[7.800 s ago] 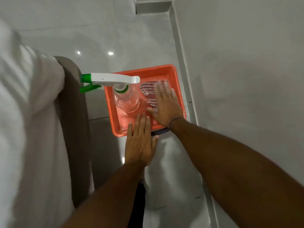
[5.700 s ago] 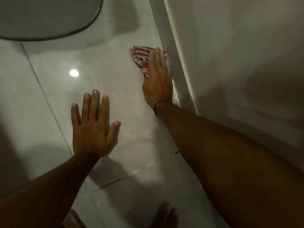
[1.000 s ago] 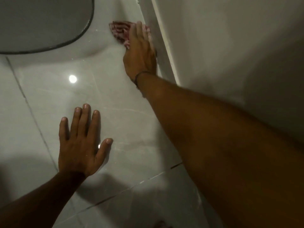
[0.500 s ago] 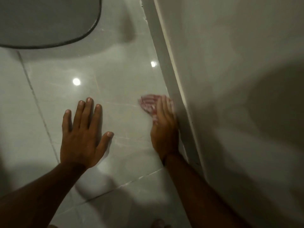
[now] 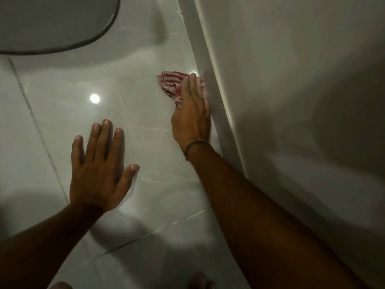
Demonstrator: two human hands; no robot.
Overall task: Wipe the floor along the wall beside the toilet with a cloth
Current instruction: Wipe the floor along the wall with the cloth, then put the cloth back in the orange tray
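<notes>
A red-and-white striped cloth (image 5: 171, 82) lies crumpled on the glossy grey floor tiles (image 5: 133, 113), right against the skirting of the wall (image 5: 291, 80). My right hand (image 5: 191, 113) presses flat on top of the cloth, fingers pointing away from me, its edge against the skirting. Part of the cloth is hidden under the palm. My left hand (image 5: 100, 167) rests flat on the floor with fingers spread, holding nothing. The toilet base (image 5: 52, 24) fills the top left corner.
A pale skirting strip (image 5: 210, 65) runs along the foot of the wall from the top centre toward the lower right. Tile joints cross the floor. My toes (image 5: 200, 280) show at the bottom edge.
My right hand slid the cloth back toward me along the skirting from beside the toilet, then pushed it a little forward again. The left hand stayed planted on the floor.
</notes>
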